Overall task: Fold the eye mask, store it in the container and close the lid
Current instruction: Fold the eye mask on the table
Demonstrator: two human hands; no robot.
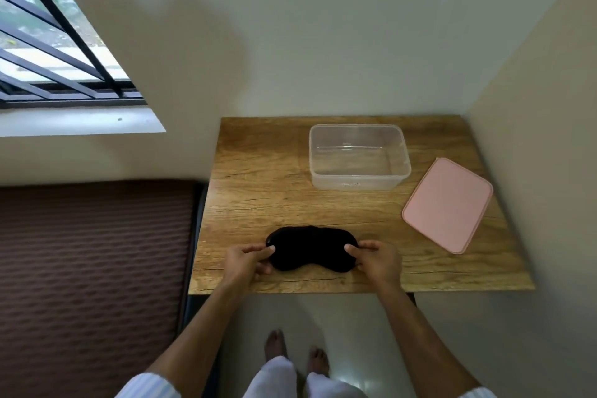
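A black eye mask (310,247) lies flat and unfolded near the front edge of the wooden table (258,178). My left hand (247,260) pinches its left end, and my right hand (378,260) pinches its right end. A clear plastic container (359,157) stands open and empty at the back of the table. Its pink lid (447,203) rests flat on the table to the right of the container.
The table sits in a corner, with walls behind it and to its right. A brown ribbed mattress (93,268) lies against its left side. A barred window (55,42) is at upper left. My bare feet (295,350) stand on the pale floor below the table edge.
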